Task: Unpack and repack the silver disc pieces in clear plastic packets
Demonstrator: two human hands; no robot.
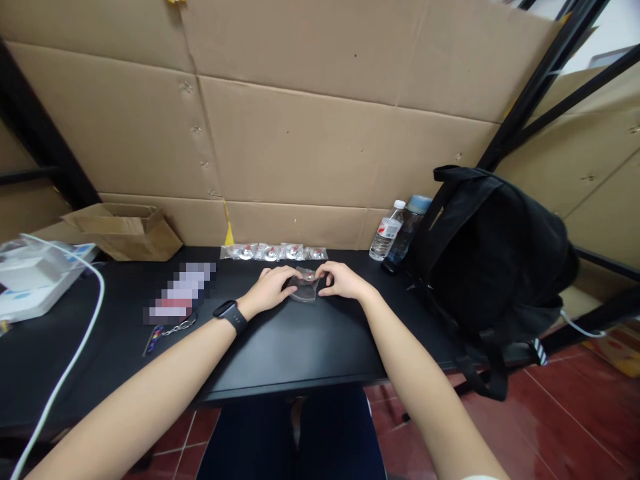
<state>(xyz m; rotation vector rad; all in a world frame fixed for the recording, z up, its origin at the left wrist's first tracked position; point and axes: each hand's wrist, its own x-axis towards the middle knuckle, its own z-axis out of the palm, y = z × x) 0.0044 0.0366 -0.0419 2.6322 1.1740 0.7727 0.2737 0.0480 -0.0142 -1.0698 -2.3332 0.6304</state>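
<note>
Centrally, a clear packet (303,289) is pinched between the fingers of the left hand (267,290) and the right hand (343,281), resting on the black table (300,347) well back from its near edge. Beyond it, a row of packets (273,252) is laid by the cardboard wall. A red-labelled bottle (387,231) is seen beside a backpack (493,263); its writing is perhaps too small to read. Open tabletop is left towards the near edge.
</note>
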